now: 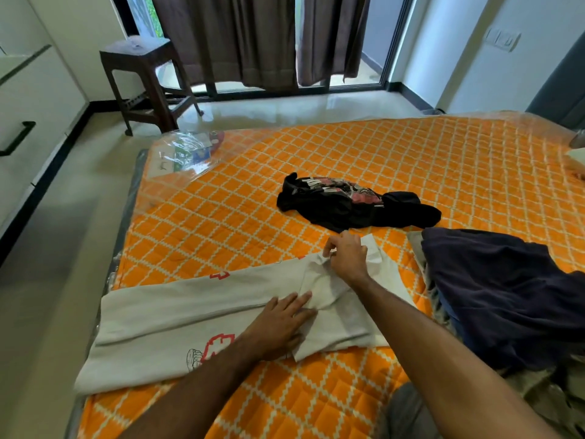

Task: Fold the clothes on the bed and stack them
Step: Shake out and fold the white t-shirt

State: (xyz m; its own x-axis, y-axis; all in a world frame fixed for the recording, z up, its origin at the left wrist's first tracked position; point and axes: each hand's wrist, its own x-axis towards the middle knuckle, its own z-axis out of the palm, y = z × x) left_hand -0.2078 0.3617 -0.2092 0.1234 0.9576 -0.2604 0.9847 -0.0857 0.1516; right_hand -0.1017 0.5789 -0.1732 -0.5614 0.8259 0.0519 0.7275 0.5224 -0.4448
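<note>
A light grey T-shirt [177, 312] with a red and black print lies spread lengthwise across the orange quilted bed [316, 160], its long sides folded in. My left hand [281, 324] presses flat on its middle, fingers apart. My right hand [346, 256] pinches a fold of the shirt's sleeve at the far right end and lifts it slightly. A crumpled black T-shirt [351, 204] with a pink and white print lies further back on the bed. A heap of dark navy clothes [506, 293] sits to the right.
A dark brown stool [148, 80] stands on the floor beyond the bed's far left corner, in front of brown curtains [253, 36]. White wardrobe doors [28, 99] line the left wall. Clear plastic [186, 150] covers the mattress corner.
</note>
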